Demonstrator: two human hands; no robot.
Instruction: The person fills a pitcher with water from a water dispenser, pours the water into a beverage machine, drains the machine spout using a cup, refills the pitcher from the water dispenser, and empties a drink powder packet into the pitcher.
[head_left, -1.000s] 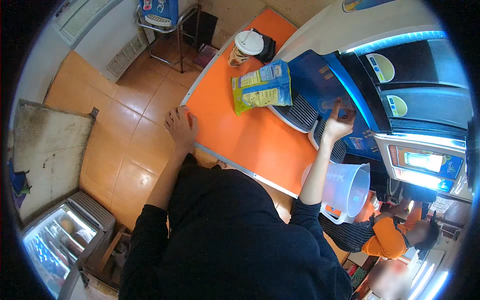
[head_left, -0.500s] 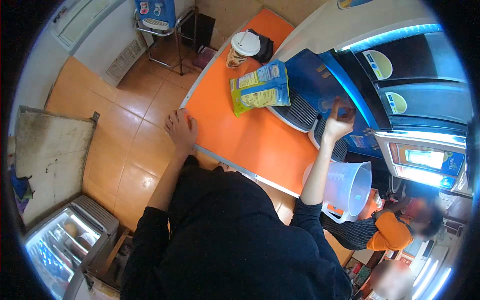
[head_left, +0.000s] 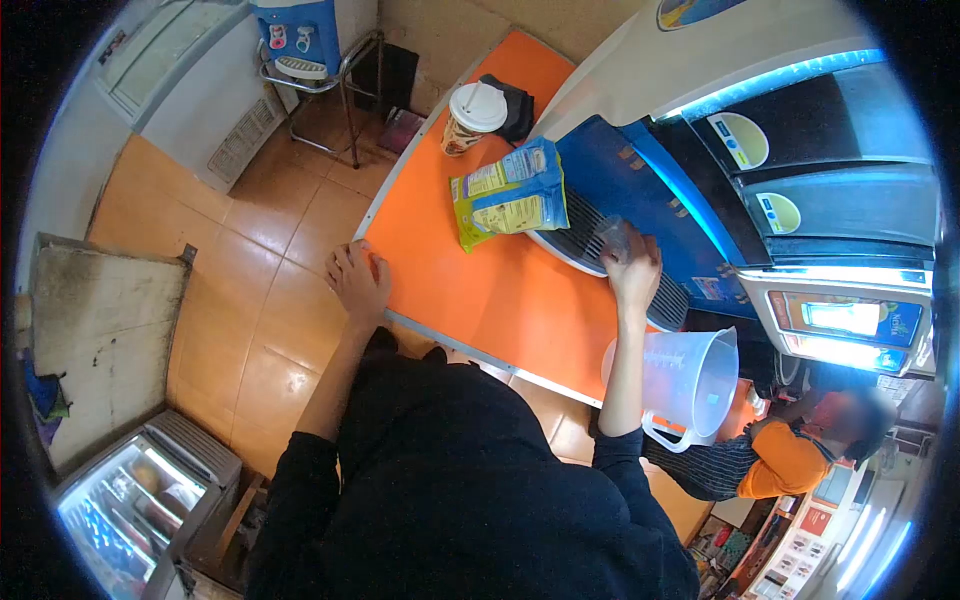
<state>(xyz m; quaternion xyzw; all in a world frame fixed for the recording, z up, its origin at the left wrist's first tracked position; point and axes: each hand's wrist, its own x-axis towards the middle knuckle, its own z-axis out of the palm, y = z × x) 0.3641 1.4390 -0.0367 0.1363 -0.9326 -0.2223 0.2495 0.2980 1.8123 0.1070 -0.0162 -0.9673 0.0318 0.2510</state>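
Note:
My right hand [head_left: 634, 272] is closed around a small clear plastic cup [head_left: 614, 238], held above the drip tray [head_left: 590, 218] of the blue drink dispenser [head_left: 630, 165]. At the table's near left edge, my left hand [head_left: 360, 285] rests with its fingers apart, gripping nothing that I can see. Left of the cup, a green and blue packet [head_left: 512, 195] leans on the tray's edge. A large translucent measuring jug [head_left: 680, 375] with a handle stands beside my right forearm.
The orange table [head_left: 480, 290] carries a lidded paper cup [head_left: 472, 118] and a black item [head_left: 512, 105] at its far end. A person in an orange sleeve [head_left: 785, 458] is beyond the jug. A water dispenser [head_left: 300, 35] stands on a metal stand.
My right hand has drawn back from the dispenser's blue front, toward me and the left, carrying the clear cup. My left hand stays at the table edge. The view has shifted slightly.

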